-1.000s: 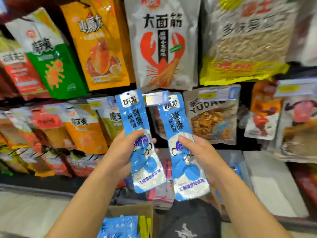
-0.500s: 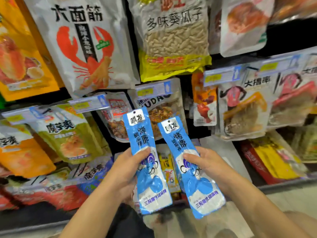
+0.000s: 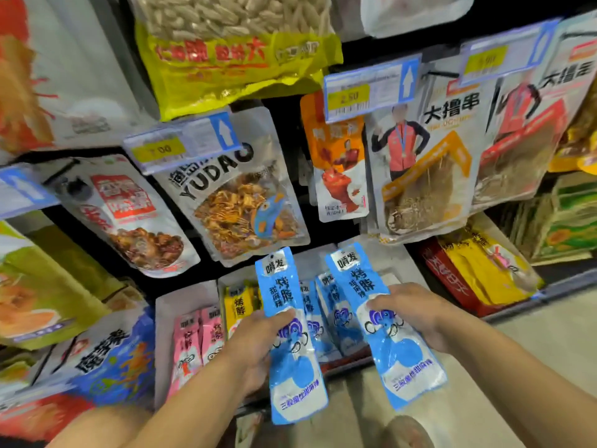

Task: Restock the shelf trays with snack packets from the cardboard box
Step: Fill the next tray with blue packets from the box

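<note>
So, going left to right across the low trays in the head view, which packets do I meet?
Pink packets, yellow packet, left blue packet in left hand, stocked blue packets, right blue packet in right hand.

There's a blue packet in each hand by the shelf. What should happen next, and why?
Probably slot both into the tray beside the matching stocked blue packets, right of the yellow packets. The left hand and right hand grip the left packet and right packet in front of that row.
</note>
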